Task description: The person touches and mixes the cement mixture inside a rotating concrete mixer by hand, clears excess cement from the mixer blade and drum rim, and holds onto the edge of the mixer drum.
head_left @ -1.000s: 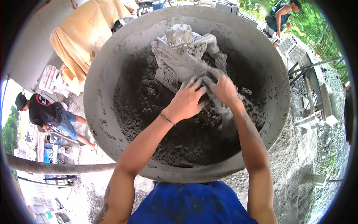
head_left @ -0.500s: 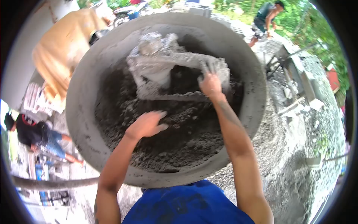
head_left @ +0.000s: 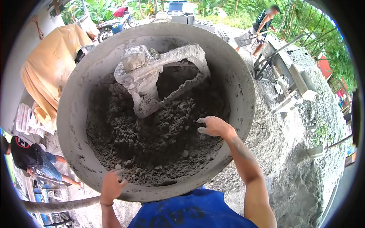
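Since half a second ago, both hands have left the middle of the drum: the person's left hand [head_left: 112,185] has come back to the near-left rim, and the right hand [head_left: 215,127] has left the cement-crusted metal mixing paddle [head_left: 182,54]. That paddle, a looped frame on a blocky hub [head_left: 133,60], has turned slightly; it stands in the far half of the wide, round grey mixing drum [head_left: 70,129], its loop reaching toward the far-right wall. Dark grey, crumbly mortar [head_left: 159,136] covers the drum's floor and heaps up toward the near edge. Over the mortar's right side, the right hand is empty, its dusty fingers loosely extended, apart from the paddle. The left hand's fingers are slightly bent above the rim; whether they grip it, I cannot tell. Outside the drum's left edge runs a curved grey pipe [head_left: 61,206].
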The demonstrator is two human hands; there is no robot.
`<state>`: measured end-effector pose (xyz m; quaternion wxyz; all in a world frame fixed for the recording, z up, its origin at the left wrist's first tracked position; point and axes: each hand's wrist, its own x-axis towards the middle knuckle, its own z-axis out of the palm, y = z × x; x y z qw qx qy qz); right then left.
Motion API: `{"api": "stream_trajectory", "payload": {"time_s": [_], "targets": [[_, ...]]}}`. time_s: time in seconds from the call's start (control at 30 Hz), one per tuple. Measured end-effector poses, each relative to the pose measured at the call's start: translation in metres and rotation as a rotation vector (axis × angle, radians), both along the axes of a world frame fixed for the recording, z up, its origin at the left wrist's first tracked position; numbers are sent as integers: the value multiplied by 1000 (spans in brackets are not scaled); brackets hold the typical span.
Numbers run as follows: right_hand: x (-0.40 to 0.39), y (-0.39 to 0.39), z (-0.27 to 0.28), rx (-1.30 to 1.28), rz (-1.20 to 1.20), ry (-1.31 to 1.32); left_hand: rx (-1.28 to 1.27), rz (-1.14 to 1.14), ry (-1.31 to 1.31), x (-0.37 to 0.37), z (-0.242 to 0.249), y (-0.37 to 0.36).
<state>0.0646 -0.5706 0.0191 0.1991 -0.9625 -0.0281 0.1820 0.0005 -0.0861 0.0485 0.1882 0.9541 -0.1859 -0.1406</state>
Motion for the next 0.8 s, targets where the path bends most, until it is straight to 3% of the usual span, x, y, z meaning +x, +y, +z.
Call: {"api": "stream_trajectory", "payload": {"time_s": [0.1, 0.17, 0.37, 0.5, 0.57, 0.8], "targets": [[-8, -8, -14, 44, -89, -92, -96, 176, -137, -26, -14, 12], [-9, -11, -17, -21, -141, 133, -95, 276, -154, -42, -21, 13], [-3, -17, -18, 43, -228, 94, -119, 596, -359, -38, -31, 4], [-2, -15, -18, 40, -211, 116, -39, 737, -310, -39, -47, 23], [-2, -15, -18, 35, -192, 131, -138, 641, -437, -41, -45, 18], [-2, -4, -15, 42, -209, 192, -118, 660, -373, -43, -33, 13]]}}
